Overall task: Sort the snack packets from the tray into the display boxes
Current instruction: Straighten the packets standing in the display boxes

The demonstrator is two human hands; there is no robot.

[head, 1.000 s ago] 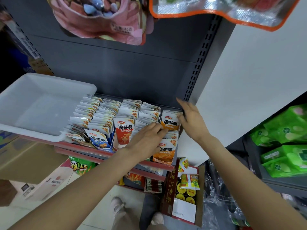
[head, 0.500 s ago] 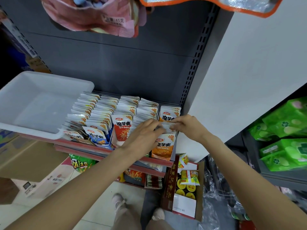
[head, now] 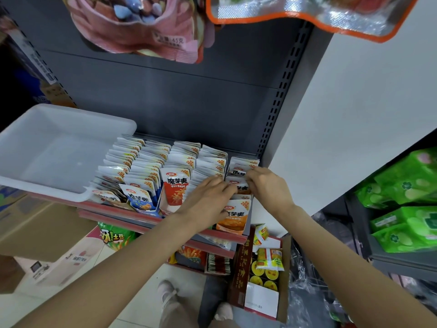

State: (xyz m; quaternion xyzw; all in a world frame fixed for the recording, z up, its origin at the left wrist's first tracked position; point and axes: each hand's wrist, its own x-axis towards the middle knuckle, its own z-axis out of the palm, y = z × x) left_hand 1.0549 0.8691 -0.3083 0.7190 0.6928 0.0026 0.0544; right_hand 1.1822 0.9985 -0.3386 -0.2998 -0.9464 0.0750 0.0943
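Your left hand [head: 208, 197] and right hand [head: 267, 185] pinch together on one orange packet [head: 238, 185]; shove it crooked and the rightmost display box [head: 233, 223] row may topple.

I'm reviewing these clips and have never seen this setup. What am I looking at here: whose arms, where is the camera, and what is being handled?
There is no machine. A person wears a camera on the head, looking down at their own bare arms. On the shop shelf stand rows of snack packets in display boxes, beside a white plastic tray. The left hand and right hand meet over the rightmost row, their fingers on an orange snack packet there. How firmly it is pinched is hard to tell.
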